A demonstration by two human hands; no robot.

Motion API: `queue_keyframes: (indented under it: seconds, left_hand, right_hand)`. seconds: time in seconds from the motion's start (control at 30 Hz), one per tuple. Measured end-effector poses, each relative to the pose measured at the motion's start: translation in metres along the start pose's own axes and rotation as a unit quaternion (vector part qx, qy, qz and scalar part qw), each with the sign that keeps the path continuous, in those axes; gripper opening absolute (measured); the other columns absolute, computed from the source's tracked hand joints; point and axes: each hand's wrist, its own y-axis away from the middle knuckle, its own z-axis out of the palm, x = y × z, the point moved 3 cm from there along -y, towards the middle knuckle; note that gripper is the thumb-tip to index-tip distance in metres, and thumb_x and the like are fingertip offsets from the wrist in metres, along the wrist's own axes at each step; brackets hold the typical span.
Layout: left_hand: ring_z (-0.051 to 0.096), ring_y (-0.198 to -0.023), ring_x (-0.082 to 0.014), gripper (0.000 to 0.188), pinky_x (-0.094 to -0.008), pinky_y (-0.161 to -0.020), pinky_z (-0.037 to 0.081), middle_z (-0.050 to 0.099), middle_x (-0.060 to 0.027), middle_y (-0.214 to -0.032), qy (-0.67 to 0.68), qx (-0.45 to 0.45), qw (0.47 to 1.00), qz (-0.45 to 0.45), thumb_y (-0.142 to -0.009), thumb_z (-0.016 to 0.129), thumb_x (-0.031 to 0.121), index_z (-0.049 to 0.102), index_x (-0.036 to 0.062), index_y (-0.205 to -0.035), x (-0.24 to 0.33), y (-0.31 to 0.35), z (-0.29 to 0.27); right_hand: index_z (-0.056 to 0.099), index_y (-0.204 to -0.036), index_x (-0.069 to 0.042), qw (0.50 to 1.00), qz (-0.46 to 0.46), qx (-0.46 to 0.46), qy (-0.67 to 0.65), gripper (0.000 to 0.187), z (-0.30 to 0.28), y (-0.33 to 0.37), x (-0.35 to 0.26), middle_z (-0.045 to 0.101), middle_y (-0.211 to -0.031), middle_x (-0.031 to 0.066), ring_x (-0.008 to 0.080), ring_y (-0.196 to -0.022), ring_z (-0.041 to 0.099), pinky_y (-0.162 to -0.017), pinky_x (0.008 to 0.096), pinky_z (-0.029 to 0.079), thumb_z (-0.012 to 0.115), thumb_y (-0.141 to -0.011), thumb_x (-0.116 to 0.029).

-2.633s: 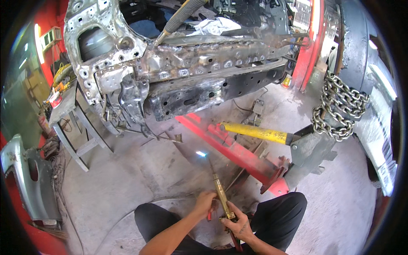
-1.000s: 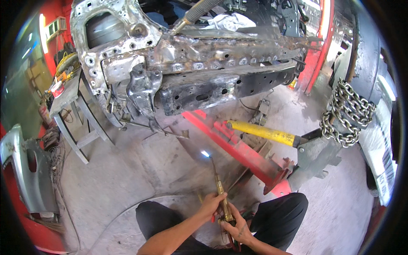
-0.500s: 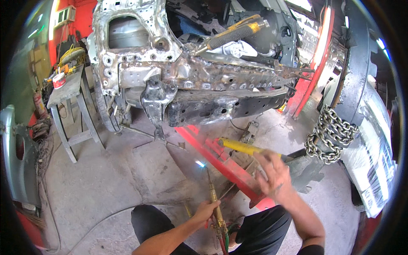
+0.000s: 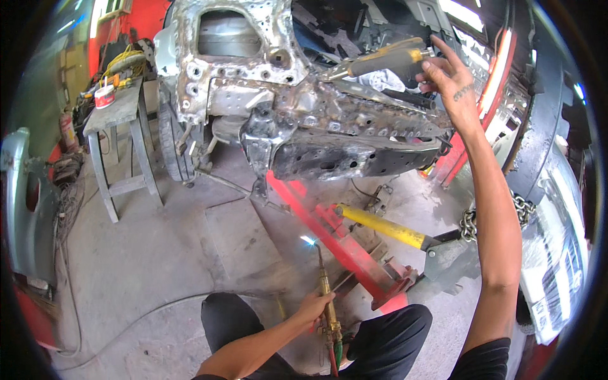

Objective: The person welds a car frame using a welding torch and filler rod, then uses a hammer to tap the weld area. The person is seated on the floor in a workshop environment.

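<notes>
One hand point(image 4: 315, 308), the left, is now gripping the lit brass torch point(image 4: 327, 297) alone above the knees; the right hand point(image 4: 447, 71) has left it and is reaching, fingers open, toward the yellow-and-black tool handle point(image 4: 387, 61) on the stripped car frame point(image 4: 329, 126).

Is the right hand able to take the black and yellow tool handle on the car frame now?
Probably yes. The right hand is raised with its fingers right at the end of the tool handle, and nothing stands between them. The left hand is occupied holding the lit torch low.
</notes>
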Motion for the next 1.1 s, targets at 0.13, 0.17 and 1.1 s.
queue_keyframes:
  seconds: [0.13, 0.17, 1.1]
  left_hand:
    - [0.050, -0.059, -0.0108, 0.039, -0.0321, -0.046, 0.035, 0.058, -0.0003, -0.075, 0.001, 0.004, 1.000, 0.016, -0.099, 0.068, 0.044, 0.069, 0.0047, -0.096, -0.006, -0.005, -0.009]
    - [0.050, -0.058, -0.0108, 0.039, -0.0319, -0.046, 0.035, 0.059, -0.0007, -0.075, -0.001, -0.001, 1.000, 0.023, -0.099, 0.068, 0.044, 0.069, 0.0045, -0.096, -0.004, -0.003, -0.011]
    - [0.057, -0.050, -0.0141, 0.052, -0.0335, -0.046, 0.043, 0.062, -0.0051, -0.061, -0.112, 0.009, 0.989, 0.093, -0.090, 0.080, 0.050, 0.073, -0.0012, -0.084, 0.008, 0.007, 0.004]
  right_hand:
    - [0.051, -0.156, -0.012, 0.998, 0.009, -0.039, -0.040, 0.051, 0.010, -0.015, 0.010, 0.072, -0.113, 0.0122, 0.0156, -0.086, 0.073, -0.075, 0.0280, 0.062, 0.056, -0.105, -0.008]
    - [0.051, -0.156, -0.012, 0.998, 0.004, -0.049, -0.037, 0.051, 0.010, -0.016, 0.012, 0.072, -0.113, 0.0122, 0.0154, -0.086, 0.073, -0.075, 0.0278, 0.062, 0.055, -0.105, -0.007]
    - [0.038, -0.152, 0.004, 0.675, 0.591, -0.238, -0.371, 0.069, 0.089, 0.591, -0.057, 0.066, -0.128, 0.0174, 0.0263, -0.114, 0.068, -0.097, 0.0405, 0.057, 0.075, -0.097, -0.016]
